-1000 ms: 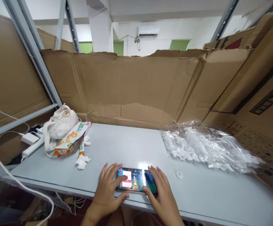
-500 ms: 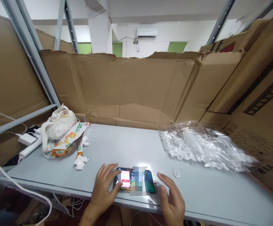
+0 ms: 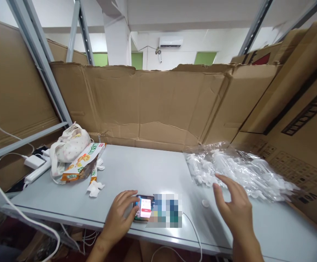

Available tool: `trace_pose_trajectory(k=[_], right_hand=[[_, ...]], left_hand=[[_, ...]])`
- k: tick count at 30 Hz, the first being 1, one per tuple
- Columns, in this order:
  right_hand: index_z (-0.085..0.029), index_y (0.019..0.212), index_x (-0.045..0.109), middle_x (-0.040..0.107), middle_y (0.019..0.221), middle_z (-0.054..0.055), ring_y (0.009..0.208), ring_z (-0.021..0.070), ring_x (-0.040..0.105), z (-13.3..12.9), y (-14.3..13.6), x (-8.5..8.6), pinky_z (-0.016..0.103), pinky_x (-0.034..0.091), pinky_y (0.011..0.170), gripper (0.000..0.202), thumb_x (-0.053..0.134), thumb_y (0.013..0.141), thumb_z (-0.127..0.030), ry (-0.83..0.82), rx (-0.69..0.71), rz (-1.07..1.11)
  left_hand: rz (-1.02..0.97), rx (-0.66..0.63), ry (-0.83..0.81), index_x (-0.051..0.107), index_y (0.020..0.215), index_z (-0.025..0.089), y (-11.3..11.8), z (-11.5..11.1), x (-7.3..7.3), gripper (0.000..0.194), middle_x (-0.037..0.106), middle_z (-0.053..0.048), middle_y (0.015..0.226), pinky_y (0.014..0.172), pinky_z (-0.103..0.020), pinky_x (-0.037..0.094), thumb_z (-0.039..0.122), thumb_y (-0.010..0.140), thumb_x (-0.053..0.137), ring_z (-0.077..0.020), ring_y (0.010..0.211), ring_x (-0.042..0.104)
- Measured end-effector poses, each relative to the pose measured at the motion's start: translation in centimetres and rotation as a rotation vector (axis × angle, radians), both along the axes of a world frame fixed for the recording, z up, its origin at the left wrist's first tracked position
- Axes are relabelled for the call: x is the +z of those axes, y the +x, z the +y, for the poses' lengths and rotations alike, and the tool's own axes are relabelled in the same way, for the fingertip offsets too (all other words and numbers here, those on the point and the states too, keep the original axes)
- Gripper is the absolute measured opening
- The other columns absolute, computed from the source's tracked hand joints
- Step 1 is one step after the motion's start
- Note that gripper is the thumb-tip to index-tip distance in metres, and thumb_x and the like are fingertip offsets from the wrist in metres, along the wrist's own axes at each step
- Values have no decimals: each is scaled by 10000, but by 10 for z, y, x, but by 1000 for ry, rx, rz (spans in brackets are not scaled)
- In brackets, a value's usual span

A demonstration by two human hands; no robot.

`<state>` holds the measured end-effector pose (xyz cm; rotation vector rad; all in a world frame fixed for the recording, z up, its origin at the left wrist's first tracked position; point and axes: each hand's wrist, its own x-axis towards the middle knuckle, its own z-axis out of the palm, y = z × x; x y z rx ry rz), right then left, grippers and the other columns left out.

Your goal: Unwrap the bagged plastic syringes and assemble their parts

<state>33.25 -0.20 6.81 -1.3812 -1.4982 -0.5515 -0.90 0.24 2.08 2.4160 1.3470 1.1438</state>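
A smartphone lies lengthwise on the grey tabletop near its front edge, its screen lit; the right part is blurred out. My left hand grips the phone's left end, thumb at the lower side and fingers at the upper side. My right hand is apart from the phone, over the right side of the table, thumb and fingers spread with nothing between them. Just beyond its fingertips lies a clear plastic bag of white plastic parts. A small white ring sits left of this hand.
At the left are a white cloth bag, an opened snack box, crumpled tissue and a power strip. A white cable runs from the phone over the front edge. Cardboard walls the back and sides.
My right hand has left the phone's right end and moved right and upward, toward the plastic bag. My left hand stays at the phone's left end.
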Motion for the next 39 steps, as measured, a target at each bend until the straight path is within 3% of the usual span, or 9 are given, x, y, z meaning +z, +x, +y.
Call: trace_pose_trajectory(k=[5, 10, 13, 17, 21, 25, 30, 36, 39], right_hand=[[-188, 1093, 590, 640, 1035, 120, 1012, 283, 560, 23, 28, 14, 444, 420, 908, 354, 422, 865, -400, -122, -134, 61], [-145, 1271, 494, 543, 1219, 219, 1129, 434, 463, 54, 61, 5, 591, 389, 846, 621, 466, 789, -536, -491, -418, 77], [-96, 1251, 511, 558, 1156, 279, 1084, 487, 466, 72, 82, -1, 615, 388, 768, 706, 482, 747, -590, -599, -512, 89], [-98, 1161, 580, 588, 1088, 277, 1044, 502, 470, 89, 100, 1, 632, 346, 762, 677, 511, 711, -598, -646, -587, 114], [-110, 1067, 633, 591, 1056, 275, 1080, 482, 453, 101, 109, 7, 613, 328, 790, 598, 561, 691, -568, -608, -634, 156], [-101, 1053, 631, 586, 1002, 292, 1063, 424, 478, 107, 119, 0, 541, 366, 743, 553, 570, 701, -523, -541, -656, 237], [-150, 949, 652, 606, 835, 198, 977, 374, 516, 101, 125, -12, 479, 364, 712, 400, 584, 715, -467, -301, -527, 221], [-165, 1021, 646, 653, 852, 118, 875, 316, 554, 92, 100, 1, 492, 357, 796, 325, 495, 772, -307, -200, -478, 262], [-150, 992, 657, 662, 871, 114, 856, 275, 581, 92, 87, 6, 435, 404, 813, 303, 484, 785, -287, -65, -356, 243]], left_hand=[[19, 6, -15, 651, 996, 250, -1, 2, 0, 187, 635, -65, 1161, 938, -404, 481, 277, 860, 524, -217, 1101, 562], [12, 8, -21, 654, 995, 248, -1, 1, -3, 190, 640, -70, 1153, 933, -406, 486, 279, 859, 526, -220, 1090, 570], [2, 18, -32, 654, 991, 250, -1, 1, -5, 186, 643, -66, 1149, 925, -398, 492, 275, 860, 524, -217, 1087, 573], [-11, 23, -41, 652, 989, 253, -2, 0, -6, 183, 642, -58, 1150, 921, -391, 496, 276, 859, 525, -213, 1090, 573], [-3, 27, -37, 646, 997, 248, -2, -1, -7, 185, 641, -65, 1148, 924, -394, 494, 275, 865, 520, -212, 1089, 571], [7, 38, -15, 646, 1000, 244, -1, -1, -9, 188, 645, -74, 1137, 918, -398, 498, 277, 864, 520, -218, 1079, 578], [16, 39, 0, 651, 987, 241, 0, -1, -9, 185, 653, -75, 1124, 907, -389, 506, 276, 862, 520, -218, 1065, 589], [-35, 19, -40, 655, 980, 249, -1, 1, -9, 180, 649, -68, 1132, 924, -400, 495, 277, 856, 529, -219, 1078, 579], [-105, -16, -129, 654, 992, 242, 0, 1, -3, 191, 631, -75, 1165, 949, -403, 477, 280, 868, 514, -216, 1105, 563]])
